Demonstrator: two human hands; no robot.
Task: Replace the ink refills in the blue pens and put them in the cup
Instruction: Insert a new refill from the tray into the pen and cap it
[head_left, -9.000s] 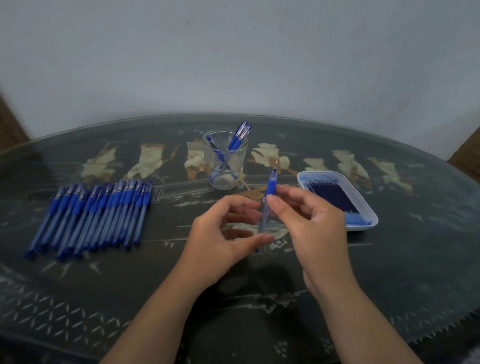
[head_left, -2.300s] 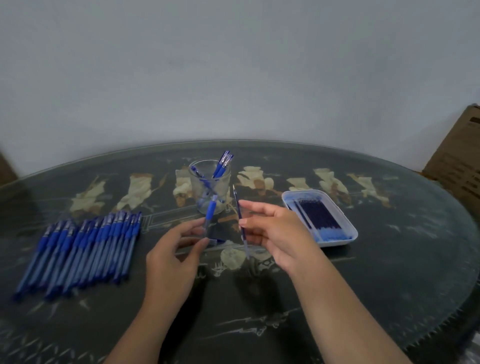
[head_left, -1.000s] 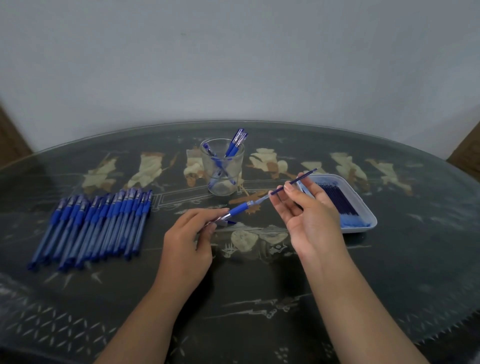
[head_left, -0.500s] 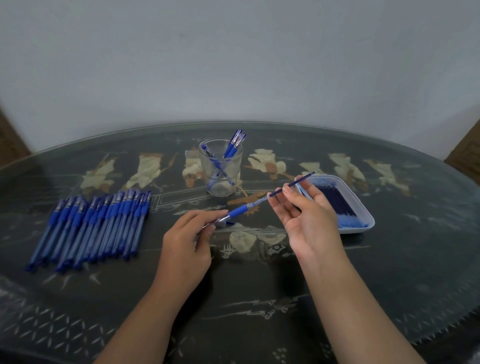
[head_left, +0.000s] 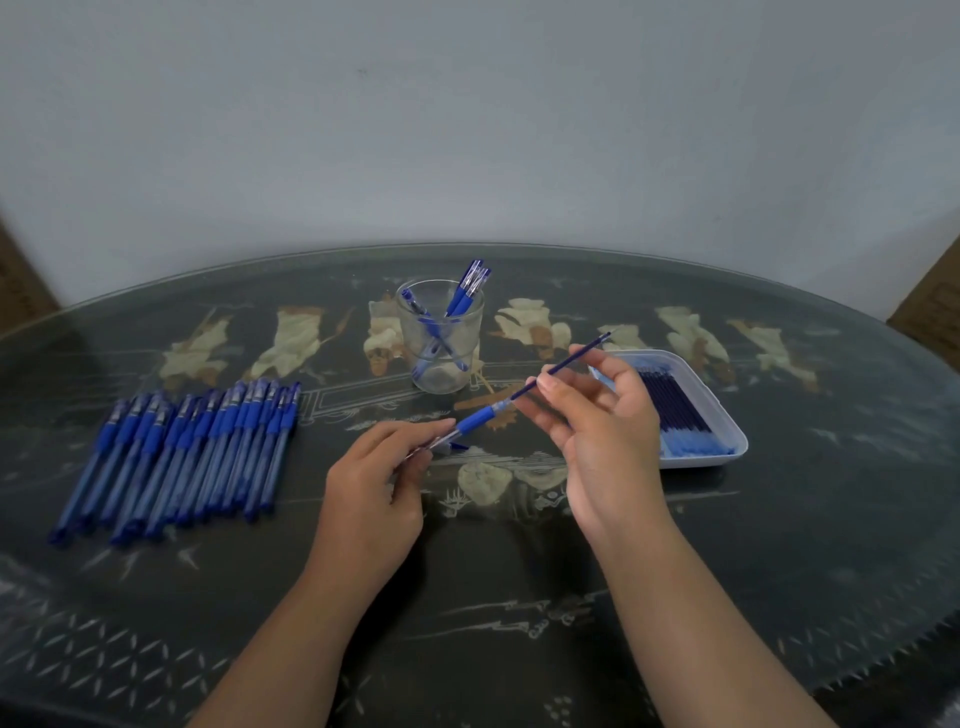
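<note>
Hiding the rear end of a clear, blue-gripped pen (head_left: 475, 420), the left hand (head_left: 374, 488) pinches it above the bench (head_left: 519, 597), just before the cup (head_left: 467, 366). The right hand (head_left: 597, 431) pinches a dark refill (head_left: 571, 358) whose lower end enters the pen, slanting up to the right. A small blue piece (head_left: 458, 446) beneath is hard to make out. The right hand covers part of the refill tray (head_left: 727, 457). More pens (head_left: 182, 457) lie rowed at left.

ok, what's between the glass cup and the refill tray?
In the head view, the right hand and the refill it pinches cross that gap; its lower end sits in the pen the left hand holds.
</note>
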